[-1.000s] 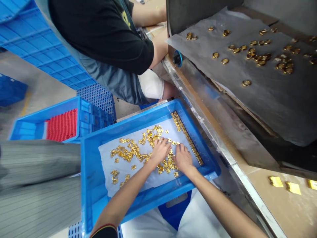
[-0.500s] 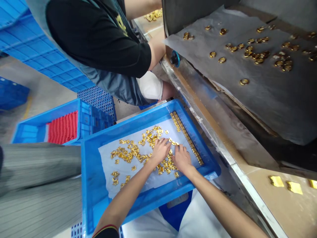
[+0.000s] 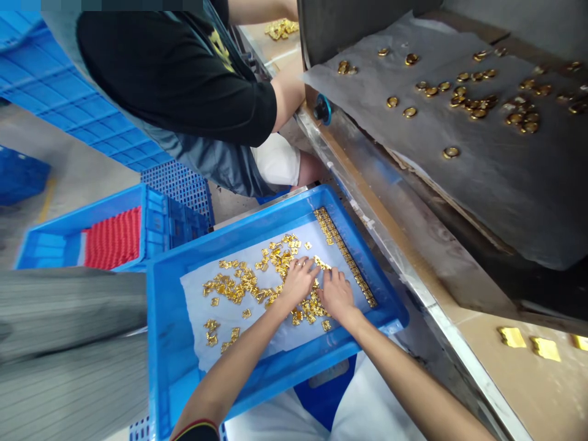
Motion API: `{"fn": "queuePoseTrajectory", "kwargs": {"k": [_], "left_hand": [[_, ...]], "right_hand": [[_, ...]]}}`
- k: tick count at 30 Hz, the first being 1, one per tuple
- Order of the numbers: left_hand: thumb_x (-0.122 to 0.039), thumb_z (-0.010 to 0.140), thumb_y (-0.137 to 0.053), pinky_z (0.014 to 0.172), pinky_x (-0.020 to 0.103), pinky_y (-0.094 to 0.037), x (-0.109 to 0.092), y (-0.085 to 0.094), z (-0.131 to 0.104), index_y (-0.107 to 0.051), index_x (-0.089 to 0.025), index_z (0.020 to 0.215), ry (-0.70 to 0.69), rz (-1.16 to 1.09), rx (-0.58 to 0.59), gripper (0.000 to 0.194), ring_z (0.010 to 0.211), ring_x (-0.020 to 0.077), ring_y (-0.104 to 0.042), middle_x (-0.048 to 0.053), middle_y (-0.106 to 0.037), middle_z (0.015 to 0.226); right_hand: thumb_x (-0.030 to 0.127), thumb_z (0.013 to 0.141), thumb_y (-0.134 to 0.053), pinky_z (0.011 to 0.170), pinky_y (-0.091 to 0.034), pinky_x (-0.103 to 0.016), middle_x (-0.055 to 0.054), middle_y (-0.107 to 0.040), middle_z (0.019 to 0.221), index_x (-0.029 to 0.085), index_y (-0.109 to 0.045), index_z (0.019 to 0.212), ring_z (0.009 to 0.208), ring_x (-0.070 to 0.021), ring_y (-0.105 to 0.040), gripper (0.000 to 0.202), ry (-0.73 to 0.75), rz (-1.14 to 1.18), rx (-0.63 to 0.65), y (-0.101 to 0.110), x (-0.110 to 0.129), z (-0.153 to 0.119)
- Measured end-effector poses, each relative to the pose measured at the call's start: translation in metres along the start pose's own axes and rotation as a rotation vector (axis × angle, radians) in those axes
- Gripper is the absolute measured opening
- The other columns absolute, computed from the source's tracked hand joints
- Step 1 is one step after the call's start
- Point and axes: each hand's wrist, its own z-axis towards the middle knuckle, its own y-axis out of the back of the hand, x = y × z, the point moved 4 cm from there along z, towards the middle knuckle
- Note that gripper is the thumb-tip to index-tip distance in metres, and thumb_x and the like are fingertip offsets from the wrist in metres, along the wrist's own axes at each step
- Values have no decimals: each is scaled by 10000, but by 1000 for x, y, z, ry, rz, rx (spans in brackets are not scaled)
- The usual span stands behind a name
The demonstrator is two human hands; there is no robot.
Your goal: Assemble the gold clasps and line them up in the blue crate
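Note:
My left hand (image 3: 299, 282) is over the pile of small square gold pieces (image 3: 239, 282), on white paper (image 3: 197, 318) in a blue tray (image 3: 165, 294). Its fingers are bent and closed at the near end of a short row of gold pieces (image 3: 321, 263). Close on the right, my right hand (image 3: 339, 295) has its curled fingertips at the other end of that row. The fingertips partly cover the row. Along the tray's right side lie neat lines of gold pieces (image 3: 346, 251), touching one another and apart from my hands.
A metal-edged workbench (image 3: 413, 282) runs along the right, with gold blocks (image 3: 546, 348) on it. Round gold pieces (image 3: 451, 152) lie on grey paper inside a dark box. A co-worker in a black sleeve (image 3: 184, 79) sits beyond the tray. A blue crate (image 3: 151, 226) holds red things (image 3: 114, 239).
The view has shifted very slightly. Both hands stay over the same spot, with only small finger movement at the short row of gold pieces.

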Motion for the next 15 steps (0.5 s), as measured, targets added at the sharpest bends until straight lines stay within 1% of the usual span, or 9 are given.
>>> {"fn": "queuePoseTrajectory", "kwargs": {"k": [3,8,11,15], "left_hand": [[-138,964,-481,1001,477,-426,-1,0,6,-673,-233,1223,-9,23,14,336,1253,307,-548,115,-687,1261],[-172,977,-495,993,472,-418,-3,0,24,-677,-218,1196,-67,15,30,289,1275,316,-528,112,-690,1255],[-185,981,-500,1005,452,-411,-3,0,35,-671,-217,1196,-114,4,38,276,1274,297,-524,105,-685,1253],[-199,996,-480,1019,419,-406,-2,2,45,-669,-207,1172,-185,-13,54,258,1246,267,-536,96,-681,1235]], "right_hand": [[227,942,-588,1034,-460,-380,-217,-558,1396,99,-530,1412,1282,-295,-539,490,-27,-12,2,4,0,1],[219,952,-583,1048,-462,-384,-247,-526,1439,69,-513,1432,1305,-314,-545,508,-84,-35,-2,13,-4,1],[219,959,-569,1047,-465,-384,-263,-512,1451,56,-514,1427,1312,-324,-547,499,-110,-41,-11,17,-7,2],[224,957,-573,1043,-471,-376,-257,-509,1456,72,-508,1433,1317,-321,-554,504,-128,-41,-18,20,-11,2]]}}
